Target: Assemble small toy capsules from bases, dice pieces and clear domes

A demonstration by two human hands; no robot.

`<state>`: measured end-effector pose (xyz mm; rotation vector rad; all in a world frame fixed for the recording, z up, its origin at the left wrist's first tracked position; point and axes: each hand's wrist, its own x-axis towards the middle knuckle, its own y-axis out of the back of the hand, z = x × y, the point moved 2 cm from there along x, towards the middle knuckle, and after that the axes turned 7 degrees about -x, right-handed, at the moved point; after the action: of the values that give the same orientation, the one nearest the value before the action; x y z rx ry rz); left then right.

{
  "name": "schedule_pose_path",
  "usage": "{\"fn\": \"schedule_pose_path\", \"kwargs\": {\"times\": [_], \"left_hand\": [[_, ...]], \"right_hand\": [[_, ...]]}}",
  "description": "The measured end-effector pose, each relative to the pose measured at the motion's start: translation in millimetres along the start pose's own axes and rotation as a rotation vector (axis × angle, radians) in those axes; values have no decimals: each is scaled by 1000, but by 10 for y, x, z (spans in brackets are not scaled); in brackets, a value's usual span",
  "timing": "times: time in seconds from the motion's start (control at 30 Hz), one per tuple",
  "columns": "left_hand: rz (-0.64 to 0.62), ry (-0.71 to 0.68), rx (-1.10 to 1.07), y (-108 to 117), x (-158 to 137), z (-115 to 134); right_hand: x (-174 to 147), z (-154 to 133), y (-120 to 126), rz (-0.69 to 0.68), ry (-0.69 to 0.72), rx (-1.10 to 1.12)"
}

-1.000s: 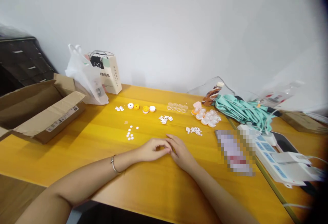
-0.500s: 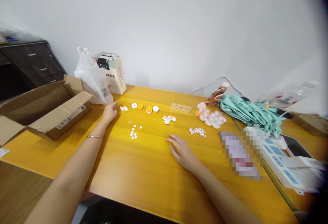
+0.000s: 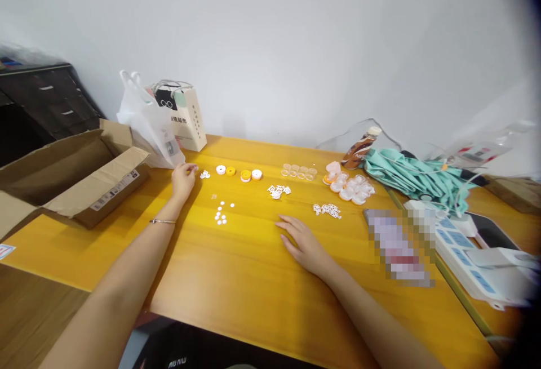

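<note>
My left hand (image 3: 183, 183) is at the far left of the table, its fingertips pinched together beside a small cluster of white pieces (image 3: 205, 174). Something tiny and pale may be between them, too small to make out. My right hand (image 3: 305, 246) lies on the tabletop with its fingers stretched out, holding nothing. Beyond it are two piles of white openwork pieces, one near the middle (image 3: 279, 191) and one to the right (image 3: 327, 210). Several small white discs (image 3: 220, 216) are spread between my hands. White and yellow round parts (image 3: 245, 176) stand in a row behind them.
Clear ring-shaped cups (image 3: 298, 172) and a heap of clear-topped round cases (image 3: 353, 189) sit farther back. An open cardboard box (image 3: 114, 189), a plastic bag (image 3: 146, 127) and a paper bag (image 3: 191, 118) line the left. At right are a bottle (image 3: 360, 148), green cloth (image 3: 409, 180) and a power strip (image 3: 460, 253).
My left hand has shifted slightly right, and its fingers have drawn into a pinch by the white cluster. The right hand stays in place. The view has tilted a little.
</note>
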<state>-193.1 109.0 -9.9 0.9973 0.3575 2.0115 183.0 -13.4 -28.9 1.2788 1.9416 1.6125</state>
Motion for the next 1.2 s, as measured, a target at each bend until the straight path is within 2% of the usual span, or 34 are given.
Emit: {"fn": "schedule_pose_path", "kwargs": {"times": [0.07, 0.13, 0.2, 0.3, 0.37, 0.43, 0.53, 0.83, 0.93, 1.0, 1.07, 1.13, 1.2], "left_hand": [[61, -39, -45, 8, -58, 234], [53, -146, -181, -36, -224, 580], [-114, -308, -343, -137, -511, 981], [-562, -523, -378, -317, -1061, 1477], [-720, -601, -279, -381, -1354, 1642], [-786, -629, -196, -405, -1522, 1695], [-834, -646, -169, -409, -1595, 1689], [-839, -617, -256, -373, -1675, 1733], [-806, -607, -287, -332, -1592, 1737], [-697, -594, -284, -293, -1405, 1683], [-523, -566, -262, -247, -1118, 1556], [-364, -486, -227, -212, -779, 1351], [-307, -377, -95, -213, -456, 1098]], "right_hand": [[-1, 3, 0, -7, -6, 6], [-2, 3, 3, -8, -8, 12], [-3, 1, 6, -4, -5, 19], [-9, 5, 1, 2, -2, 28], [-15, 16, -14, 9, -2, 31], [-22, 31, -35, 20, 4, 38], [-25, 47, -59, 46, 25, 61], [-14, 55, -40, 31, 31, 83], [-20, 55, -40, 30, 23, 98], [-26, 53, -39, 41, 16, 108], [-31, 50, -35, 52, 5, 115], [-34, 44, -29, 54, -5, 118], [-33, 38, -22, 44, -10, 113]]}}
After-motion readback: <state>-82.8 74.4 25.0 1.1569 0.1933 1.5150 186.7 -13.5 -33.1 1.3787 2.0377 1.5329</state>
